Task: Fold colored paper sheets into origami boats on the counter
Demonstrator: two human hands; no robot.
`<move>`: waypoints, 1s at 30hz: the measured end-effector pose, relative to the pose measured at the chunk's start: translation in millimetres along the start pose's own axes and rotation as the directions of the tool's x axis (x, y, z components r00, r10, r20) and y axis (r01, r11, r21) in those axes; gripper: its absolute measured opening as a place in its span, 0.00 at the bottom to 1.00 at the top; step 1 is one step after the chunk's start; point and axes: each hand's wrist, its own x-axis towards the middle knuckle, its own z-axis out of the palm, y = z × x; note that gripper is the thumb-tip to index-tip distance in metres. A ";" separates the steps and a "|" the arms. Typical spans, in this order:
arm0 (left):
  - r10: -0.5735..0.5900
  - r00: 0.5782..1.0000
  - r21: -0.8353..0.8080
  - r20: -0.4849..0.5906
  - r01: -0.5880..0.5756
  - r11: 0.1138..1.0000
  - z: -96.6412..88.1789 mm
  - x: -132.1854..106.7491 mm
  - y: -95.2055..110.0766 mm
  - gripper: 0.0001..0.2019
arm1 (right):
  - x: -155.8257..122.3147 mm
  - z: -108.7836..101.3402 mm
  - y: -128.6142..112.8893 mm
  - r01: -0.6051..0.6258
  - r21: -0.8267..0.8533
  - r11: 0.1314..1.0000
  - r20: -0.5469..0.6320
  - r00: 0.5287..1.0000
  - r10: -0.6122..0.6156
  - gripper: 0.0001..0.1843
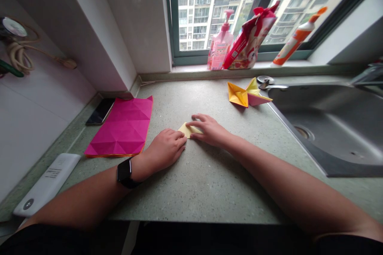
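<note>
A small piece of folded pale yellow paper (187, 130) lies on the countertop between my two hands. Closed fingers of my left hand (167, 148) press down on its left corner, and a dark smartwatch (124, 172) is on that wrist. From the other side, my right hand (209, 129) holds the paper's right part between the thumb, at the near edge, and a finger on top; its other fingers stretch away above the surface. The paper's ends are partly hidden under my fingertips.
Magenta creased sheets (122, 127) lie left, beside a dark phone (101, 111) and a white device (48, 185). Folded paper shapes (248, 95) stand near the steel sink (335, 127). On the sill are a pink pump bottle (220, 48), a red bag (251, 40) and an orange-white bottle (296, 42).
</note>
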 end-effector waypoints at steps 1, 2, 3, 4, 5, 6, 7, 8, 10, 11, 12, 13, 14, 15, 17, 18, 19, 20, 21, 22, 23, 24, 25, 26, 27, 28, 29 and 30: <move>-0.004 1.000 0.008 0.003 0.004 1.000 -0.6 -0.1 0.5 0.09 | 0.5 1.1 -0.8 -0.005 -0.008 1.000 -0.005 1.000 0.005 0.25; -0.006 1.000 0.017 0.007 0.006 1.000 -1.3 0.0 1.1 0.10 | 1.0 2.4 -1.4 -0.009 -0.015 1.000 -0.010 1.000 0.008 0.26; -0.007 1.000 0.023 0.010 0.007 1.000 -2.0 0.2 1.6 0.10 | 1.5 3.7 -1.5 -0.011 -0.020 1.000 -0.014 1.000 0.011 0.27; -0.009 1.000 0.030 0.011 0.009 1.000 -2.6 0.6 2.1 0.10 | 1.9 4.8 -1.1 -0.015 -0.023 1.000 -0.017 1.000 0.015 0.29; -0.012 1.000 0.037 0.013 0.011 0.999 -3.2 1.0 2.3 0.10 | 2.3 5.7 -0.2 -0.023 -0.025 0.999 -0.019 1.000 0.023 0.33; -0.016 1.000 0.044 0.015 0.015 0.999 -3.7 1.2 2.2 0.10 | 2.5 6.3 1.4 -0.038 -0.028 0.999 -0.019 0.999 0.038 0.37; -0.020 1.000 0.052 0.020 0.019 0.998 -4.2 1.4 1.9 0.09 | 2.5 6.4 3.6 -0.059 -0.034 0.998 -0.016 0.998 0.059 0.42; -0.024 0.999 0.059 0.024 0.022 0.998 -4.7 1.3 1.4 0.09 | 2.5 6.1 6.5 -0.081 -0.042 0.996 -0.011 0.997 0.081 0.47; -0.034 0.999 0.070 0.038 0.032 0.997 -5.9 0.8 0.0 0.10 | 1.9 4.2 13.9 -0.119 -0.060 0.991 0.013 0.993 0.120 0.53; -0.042 0.998 0.075 0.045 0.038 0.996 -6.6 0.3 -0.6 0.10 | 1.5 2.8 18.2 -0.131 -0.067 0.989 0.028 0.991 0.133 0.54; -0.051 0.997 0.082 0.051 0.047 0.996 -7.3 -0.1 -1.1 0.11 | 1.0 1.1 22.9 -0.140 -0.071 0.988 0.041 0.989 0.143 0.54; -0.061 0.997 0.091 0.056 0.056 0.994 -8.1 -0.6 -1.4 0.13 | 0.4 -0.7 27.9 -0.147 -0.072 0.987 0.053 0.987 0.151 0.53; -0.071 0.996 0.102 0.058 0.065 0.993 -8.9 -1.0 -1.5 0.13 | -0.1 -2.7 32.9 -0.152 -0.072 0.986 0.063 0.986 0.156 0.53; -0.079 0.995 0.112 0.058 0.072 0.991 -9.7 -1.4 -1.3 0.14 | -0.7 -4.7 37.8 -0.152 -0.069 0.986 0.074 0.985 0.157 0.53; -0.090 0.995 0.125 0.052 0.083 0.989 -11.2 -2.0 -0.4 0.14 | -1.7 -8.7 47.1 -0.126 -0.053 0.991 0.098 0.987 0.131 0.53; -0.095 0.994 0.126 0.048 0.089 0.988 -12.0 -2.2 0.2 0.14 | -2.0 -10.6 51.3 -0.104 -0.042 0.994 0.106 0.988 0.108 0.53; -0.101 0.994 0.127 0.046 0.095 0.987 -12.9 -2.3 0.9 0.14 | -2.3 -12.3 54.9 -0.081 -0.030 0.996 0.112 0.990 0.084 0.54; -0.109 0.993 0.127 0.048 0.102 0.987 -13.7 -2.5 1.6 0.14 | -2.5 -13.8 57.9 -0.061 -0.020 0.998 0.115 0.991 0.063 0.53; -0.119 0.992 0.129 0.052 0.111 0.985 -14.6 -2.6 2.3 0.14 | -2.7 -15.4 60.3 -0.048 -0.011 0.999 0.116 0.992 0.049 0.53; -0.128 0.990 0.132 0.058 0.120 0.984 -15.5 -2.7 2.9 0.15 | -3.0 -17.0 61.8 -0.041 -0.005 0.999 0.117 0.992 0.041 0.53; -0.139 0.988 0.139 0.062 0.129 0.982 -16.3 -2.8 3.6 0.15 | -3.3 -18.8 62.5 -0.037 0.002 0.999 0.120 0.992 0.037 0.52; -0.149 0.987 0.148 0.064 0.138 0.979 -17.0 -2.9 4.2 0.16 | -3.8 -20.9 62.2 -0.031 0.013 0.999 0.121 0.992 0.029 0.52; -0.157 0.986 0.158 0.062 0.146 0.977 -17.4 -3.0 4.6 0.16 | -4.4 -23.4 61.1 -0.021 0.031 0.999 0.120 0.993 0.017 0.53; -0.162 0.985 0.168 0.056 0.151 0.974 -17.6 -3.0 4.9 0.17 | -5.0 -26.1 59.1 -0.005 0.058 0.998 0.116 0.993 -0.001 0.54; -0.163 0.985 0.176 0.049 0.152 0.973 -17.6 -3.0 5.0 0.17 | -5.7 -28.9 56.2 0.015 0.095 0.995 0.112 0.993 -0.025 0.56; -0.159 0.986 0.180 0.041 0.149 0.972 -17.3 -2.9 4.7 0.17 | -6.3 -31.6 52.6 0.037 0.136 0.990 0.106 0.993 -0.052 0.57; -0.151 0.988 0.183 0.032 0.143 0.973 -16.8 -2.7 4.1 0.17 | -6.7 -34.0 48.2 0.060 0.176 0.983 0.097 0.992 -0.078 0.58; -0.141 0.990 0.185 0.021 0.135 0.973 -16.1 -2.4 3.1 0.17 | -6.9 -35.8 43.4 0.084 0.206 0.975 0.087 0.991 -0.103 0.58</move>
